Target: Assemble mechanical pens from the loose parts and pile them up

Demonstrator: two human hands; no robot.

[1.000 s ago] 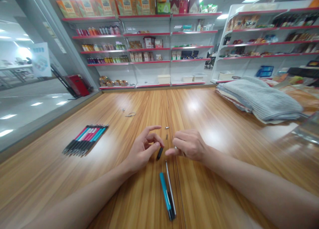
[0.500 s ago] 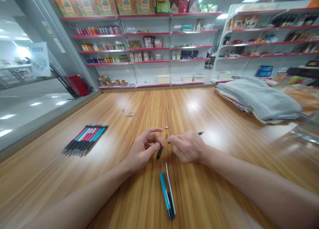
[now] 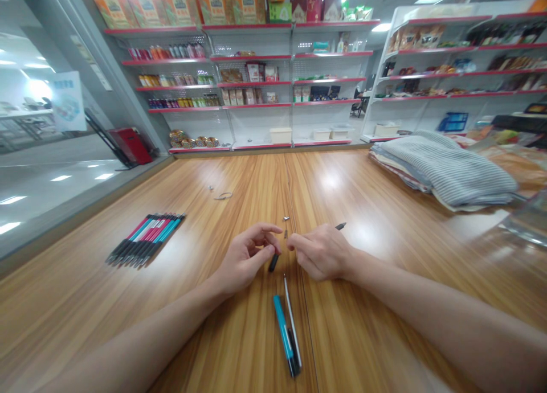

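My left hand (image 3: pixel 250 253) is closed in a loose pinch, thumb and fingertips at the upper end of a short black pen grip (image 3: pixel 273 262). Close beside it, my right hand (image 3: pixel 320 252) is curled round a slim dark thing with a pointed end (image 3: pixel 341 226) that sticks out behind the knuckles; the rest is hidden. Just beyond the fingertips lie a small metal piece (image 3: pixel 286 233) and a silver pen tip (image 3: pixel 286 218). Nearer me, a blue pen barrel (image 3: pixel 282 327) with a black end rests beside a thin white refill (image 3: pixel 292 319).
Several pens (image 3: pixel 147 239) with red and blue barrels lie in a row at left. Farther back are a thin looped strip (image 3: pixel 223 196) and a small metal bit (image 3: pixel 210 188). Folded striped cloth (image 3: pixel 444 165) is piled at right on the wooden table (image 3: pixel 363 336), near a clear container (image 3: pixel 527 219).
The dark pointed end behind my right hand has shifted slightly left and up. My left fingers have moved a little over the black grip. The loose parts have stayed put.
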